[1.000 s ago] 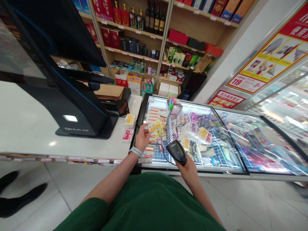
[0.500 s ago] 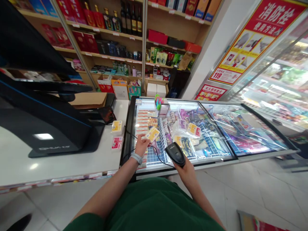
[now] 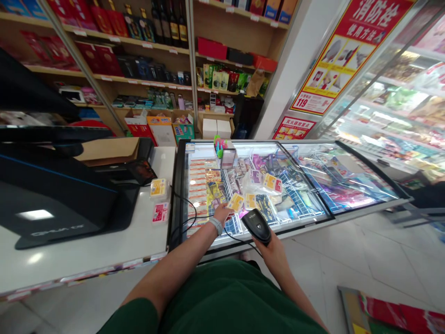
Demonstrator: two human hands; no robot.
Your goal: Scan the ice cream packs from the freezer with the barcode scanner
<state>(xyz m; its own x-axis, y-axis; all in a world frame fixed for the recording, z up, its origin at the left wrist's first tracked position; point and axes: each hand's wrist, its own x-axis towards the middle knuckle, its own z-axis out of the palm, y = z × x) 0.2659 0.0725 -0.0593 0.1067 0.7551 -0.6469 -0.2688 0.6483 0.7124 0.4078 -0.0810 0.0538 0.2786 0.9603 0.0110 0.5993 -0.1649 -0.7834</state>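
Observation:
Over the glass-topped freezer (image 3: 185,185), my left hand (image 3: 222,214) pinches a yellow-labelled pack (image 3: 235,202) by its edge. Just right of that pack lies another yellow-labelled pack (image 3: 250,202). My right hand (image 3: 271,246) is wrapped round a black handheld scanner (image 3: 256,226), its head close to the held pack. A cable runs from the scanner across the glass to the left. Farther right on the glass are a yellow-and-red pack (image 3: 272,183) and a purple-labelled pack (image 3: 255,176). On the white counter (image 3: 139,250) sit a yellow-labelled pack (image 3: 158,188) and a red-labelled pack (image 3: 160,213).
A large black terminal (image 3: 59,195) stands on the counter at the left, with an open cardboard box (image 3: 107,150) behind it. Shelves (image 3: 132,41) with bottles and boxes line the back. A glass-fronted display case (image 3: 399,88) is at the right.
My left hand has moved right with the yellow-labelled pack, bringing it nearer the scanner and the packs on the glass. The camera view has shifted slightly to the right.

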